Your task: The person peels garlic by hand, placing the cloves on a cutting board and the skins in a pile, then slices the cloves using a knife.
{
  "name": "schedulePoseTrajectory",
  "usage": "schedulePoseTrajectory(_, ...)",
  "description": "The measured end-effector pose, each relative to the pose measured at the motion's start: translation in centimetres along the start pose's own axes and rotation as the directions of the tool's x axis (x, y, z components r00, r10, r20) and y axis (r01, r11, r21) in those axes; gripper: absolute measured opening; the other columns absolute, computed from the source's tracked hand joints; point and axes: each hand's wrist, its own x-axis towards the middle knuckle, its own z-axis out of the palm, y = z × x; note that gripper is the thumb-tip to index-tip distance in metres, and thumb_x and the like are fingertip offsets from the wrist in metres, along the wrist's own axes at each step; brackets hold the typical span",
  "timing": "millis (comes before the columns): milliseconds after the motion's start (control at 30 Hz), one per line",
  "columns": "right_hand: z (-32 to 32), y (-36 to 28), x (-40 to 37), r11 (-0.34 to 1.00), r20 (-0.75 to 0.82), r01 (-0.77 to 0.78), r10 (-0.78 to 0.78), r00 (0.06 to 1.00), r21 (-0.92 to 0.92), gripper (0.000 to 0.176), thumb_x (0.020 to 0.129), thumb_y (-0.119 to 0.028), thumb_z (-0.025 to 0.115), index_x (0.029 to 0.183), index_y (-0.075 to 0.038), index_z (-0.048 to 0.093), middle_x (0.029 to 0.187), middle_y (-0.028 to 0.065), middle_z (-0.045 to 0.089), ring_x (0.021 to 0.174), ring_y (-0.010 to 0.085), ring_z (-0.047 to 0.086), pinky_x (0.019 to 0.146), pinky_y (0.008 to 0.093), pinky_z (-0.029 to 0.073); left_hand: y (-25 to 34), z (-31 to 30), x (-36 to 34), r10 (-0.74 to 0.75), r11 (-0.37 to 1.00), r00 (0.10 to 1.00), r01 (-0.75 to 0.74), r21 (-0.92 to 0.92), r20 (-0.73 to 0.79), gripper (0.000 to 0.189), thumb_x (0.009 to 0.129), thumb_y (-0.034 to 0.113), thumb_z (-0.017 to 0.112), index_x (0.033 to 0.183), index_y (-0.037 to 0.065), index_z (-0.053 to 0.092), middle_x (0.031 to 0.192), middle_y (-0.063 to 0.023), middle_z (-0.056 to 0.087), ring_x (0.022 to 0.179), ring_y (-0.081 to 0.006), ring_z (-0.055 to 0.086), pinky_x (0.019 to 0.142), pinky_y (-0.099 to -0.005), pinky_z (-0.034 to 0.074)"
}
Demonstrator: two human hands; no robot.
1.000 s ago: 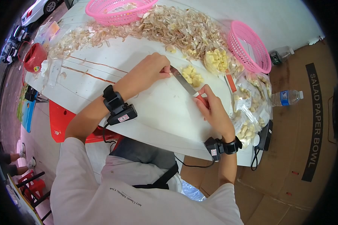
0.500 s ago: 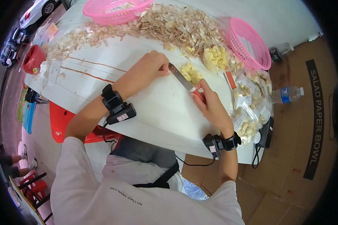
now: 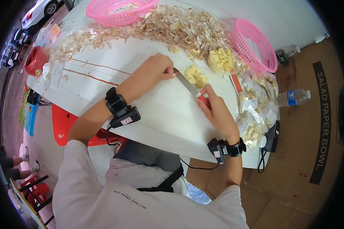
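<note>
one knife [image 3: 187, 84] gripped, right hand [image 3: 218, 111]; left hand [image 3: 155, 70] pinching, perhaps clove [image 3: 174, 74]

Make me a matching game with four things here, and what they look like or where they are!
Things:
1. knife
2. baskets
3. dry peelings
4. cardboard

Clues:
A. pink, with holes
B. printed "SALAD PAPER BOWL"
C. piled on the table
D. held in the right hand

Pairs: 1-D, 2-A, 3-C, 4-B
</note>
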Motion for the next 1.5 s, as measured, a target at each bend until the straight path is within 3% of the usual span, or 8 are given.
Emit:
schedulePoseTrajectory(67,1.1,0.8,0.5,0.983,-0.091,0.177,-0.181,0.979,-0.041,0.022,0.093,-0.013,0.056,0.105,-0.002,0.041,0.068,0.0214,0.059,0.063,0.0398,0.057,0.058,0.0413,0.043,0.1,0.3,0.0,0.003,1.000,0.999,-0.003,0.005,-0.036,0.017,0.077,0.010,0.072,0.072,0.001,0.059,0.073,-0.0116,0.060,0.072,-0.0273,0.054,0.067,-0.0361,0.045)
schedulePoseTrajectory(100,0.7,0.4,0.1,0.984,-0.095,0.174,-0.177,0.980,-0.040,0.022,0.093,-0.013,0.056,0.105,-0.002,0.041,0.068,0.0214,0.059,0.063,0.0398,0.057,0.058,0.0413,0.043,0.2,0.4,-0.1,0.006,1.000,0.999,-0.006,0.004,-0.032,0.017,0.077,0.010,0.072,0.072,0.001,0.059,0.073,-0.0116,0.060,0.072,-0.0273,0.054,0.067,-0.0361,0.045)
schedulePoseTrajectory(167,-0.7,-0.7,-0.5,0.999,0.035,-0.031,0.032,0.999,-0.019,0.022,0.093,-0.013,0.056,0.106,-0.002,0.041,0.069,0.0219,0.059,0.064,0.0401,0.057,0.058,0.0419,0.043,0.4,0.0,-0.4,0.059,0.998,0.992,-0.062,-0.020,-0.109,0.017,0.077,0.011,0.072,0.073,0.001,0.059,0.073,-0.0111,0.059,0.072,-0.0271,0.054,0.067,-0.0362,0.045)
schedulePoseTrajectory(367,0.5,0.0,0.0,0.997,-0.057,0.072,-0.074,0.996,-0.033,0.022,0.093,-0.012,0.056,0.104,-0.002,0.040,0.071,0.0225,0.060,0.066,0.0410,0.058,0.059,0.0442,0.042,-0.1,0.0,-0.2,-0.029,0.999,0.999,0.029,-0.014,0.032,0.016,0.079,0.011,0.071,0.081,0.003,0.058,0.080,-0.0096,0.057,0.081,-0.0260,0.052,0.072,-0.0355,0.044)
schedulePoseTrajectory(467,0.0,-1.2,-0.5,1.000,-0.074,-0.010,0.009,0.997,-0.003,0.022,0.093,-0.011,0.056,0.103,-0.002,0.040,0.072,0.0231,0.060,0.068,0.0414,0.059,0.059,0.0445,0.043,0.1,-0.2,-0.4,0.030,1.000,1.000,-0.030,-0.004,-0.009,0.016,0.079,0.010,0.071,0.081,0.003,0.057,0.082,-0.0095,0.057,0.083,-0.0260,0.052,0.072,-0.0353,0.044)
schedulePoseTrajectory(667,0.2,-0.8,-0.5,0.996,-0.055,0.067,-0.070,0.996,-0.051,0.021,0.093,-0.011,0.055,0.102,-0.001,0.039,0.073,0.0242,0.061,0.068,0.0423,0.059,0.059,0.0454,0.043,0.2,-0.3,-0.2,0.006,0.999,0.999,-0.008,0.036,0.048,0.017,0.080,0.011,0.071,0.083,0.004,0.056,0.082,-0.0085,0.056,0.083,-0.0256,0.052,0.073,-0.0346,0.044)
schedulePoseTrajectory(1300,0.2,-1.0,-0.6,0.999,-0.056,0.032,-0.034,0.998,-0.022,0.021,0.093,-0.010,0.055,0.105,-0.001,0.040,0.074,0.0236,0.061,0.072,0.0432,0.060,0.062,0.0466,0.044,0.4,-0.4,-0.1,0.002,1.000,1.000,-0.002,-0.010,0.022,0.015,0.078,0.008,0.069,0.077,0.002,0.055,0.080,-0.0120,0.057,0.083,-0.0304,0.052,0.073,-0.0384,0.043)
schedulePoseTrajectory(1500,0.2,-0.6,-0.4,0.994,-0.051,0.100,-0.101,0.994,-0.033,0.022,0.092,-0.009,0.055,0.106,-0.001,0.040,0.077,0.0235,0.062,0.073,0.0427,0.060,0.063,0.0453,0.045,0.2,-0.1,0.2,-0.008,1.000,1.000,0.009,-0.025,0.006,0.016,0.078,0.010,0.071,0.074,-0.001,0.060,0.073,-0.0116,0.060,0.071,-0.0251,0.055,0.066,-0.0348,0.045)
